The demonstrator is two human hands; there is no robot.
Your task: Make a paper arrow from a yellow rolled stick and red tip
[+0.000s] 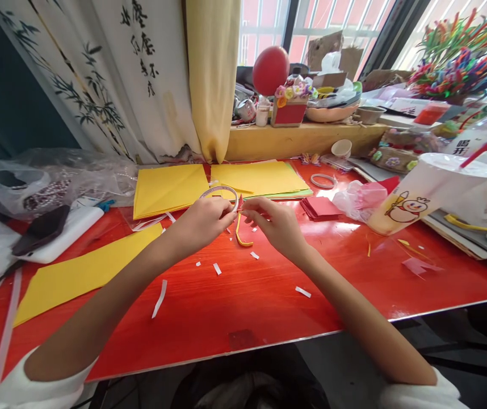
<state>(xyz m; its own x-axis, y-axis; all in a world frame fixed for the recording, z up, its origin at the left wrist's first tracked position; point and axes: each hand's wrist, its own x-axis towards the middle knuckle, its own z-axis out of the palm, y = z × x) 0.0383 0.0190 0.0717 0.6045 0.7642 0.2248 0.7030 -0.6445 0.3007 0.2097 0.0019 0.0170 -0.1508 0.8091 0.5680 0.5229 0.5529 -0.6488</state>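
On the left, a yellow paper strip (85, 274) lies slantwise on the red tabletop (184, 332), with a pale sliver (159, 299) nearer and to its right. Farther back is a stack of yellow sheets (169, 184). At the middle, the left hand (213, 220) holds a tape roll (236, 199), its ring standing up above the thumb and fingers. Just right of the ring a small red piece (240, 200) points upward between the two hands, and a curved yellow strip (239, 234) runs down below it; whether the two are joined cannot be told. The right hand (274, 222) has thumb and fingers drawn narrow at that spot, but what they pinch is too small to make out. Farther right sits a pile of red paper (320, 208).

The step in hand looks like fine work with tape at the small red piece. The next move seems to call for a steady left grip on the roll and a light, precise right pinch.
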